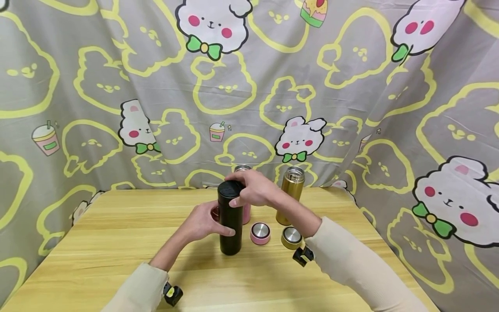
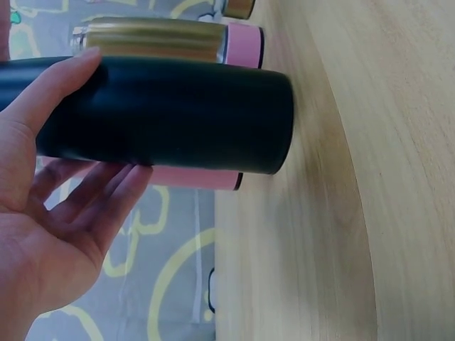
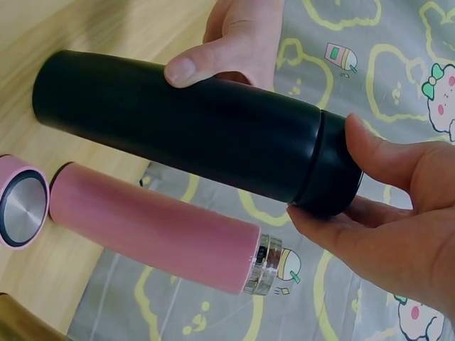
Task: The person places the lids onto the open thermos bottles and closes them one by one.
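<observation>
A black thermos flask (image 1: 230, 223) stands nearly upright over the table in front of the person. The left hand (image 1: 200, 223) grips its body, thumb across the near side and fingers behind. At the top, the right hand (image 1: 255, 188) pinches the black lid (image 3: 330, 163) between thumb and fingers; a thin seam shows between lid and body in the right wrist view. Behind it stands a pink flask (image 3: 156, 227) with its steel neck bare. A gold flask (image 1: 292, 195), also uncapped, stands to the right.
A pink lid (image 1: 260, 233) and a gold lid (image 1: 291, 238) lie on the wooden table (image 1: 117, 242), steel insides up, right of the black flask. A patterned grey curtain (image 1: 234, 99) hangs behind the table and along its sides.
</observation>
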A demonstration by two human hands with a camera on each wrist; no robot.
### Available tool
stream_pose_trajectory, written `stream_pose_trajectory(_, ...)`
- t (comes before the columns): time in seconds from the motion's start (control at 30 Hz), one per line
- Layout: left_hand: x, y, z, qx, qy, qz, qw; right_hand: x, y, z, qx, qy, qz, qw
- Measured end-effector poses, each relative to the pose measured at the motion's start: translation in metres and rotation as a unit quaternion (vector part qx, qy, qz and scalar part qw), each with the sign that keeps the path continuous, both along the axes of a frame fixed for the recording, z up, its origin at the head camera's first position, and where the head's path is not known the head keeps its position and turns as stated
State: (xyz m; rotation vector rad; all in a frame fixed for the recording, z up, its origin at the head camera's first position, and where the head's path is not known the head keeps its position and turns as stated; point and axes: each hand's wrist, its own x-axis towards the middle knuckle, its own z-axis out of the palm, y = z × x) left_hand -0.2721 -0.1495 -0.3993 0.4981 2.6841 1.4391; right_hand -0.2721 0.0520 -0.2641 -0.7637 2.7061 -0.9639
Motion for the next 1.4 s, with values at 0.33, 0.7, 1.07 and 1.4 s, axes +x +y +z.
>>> stream_pose_trajectory(0.33, 0.002, 0.003, 0.001, -0.001, 0.013, 0.004, 0.9999, 0.004, -0.001, -0.003, -0.001, 0.033, -0.017, 0.999)
stream_pose_trajectory(0.7, 0.003, 0.006, 0.002, -0.002, 0.028, 0.016, 0.9995, 0.007, -0.002, -0.01, -0.017, 0.075, -0.048, 0.996)
stream_pose_trajectory(1.07, 0.004, 0.005, 0.0, 0.002, 0.028, 0.019, 0.9994, 0.012, -0.004, -0.018, -0.032, 0.101, -0.08, 0.991)
stream_pose_trajectory(1.4, 0.004, 0.004, 0.0, -0.005, 0.031, 0.015, 0.9994, 0.013, -0.004, -0.019, -0.033, 0.1, -0.085, 0.991)
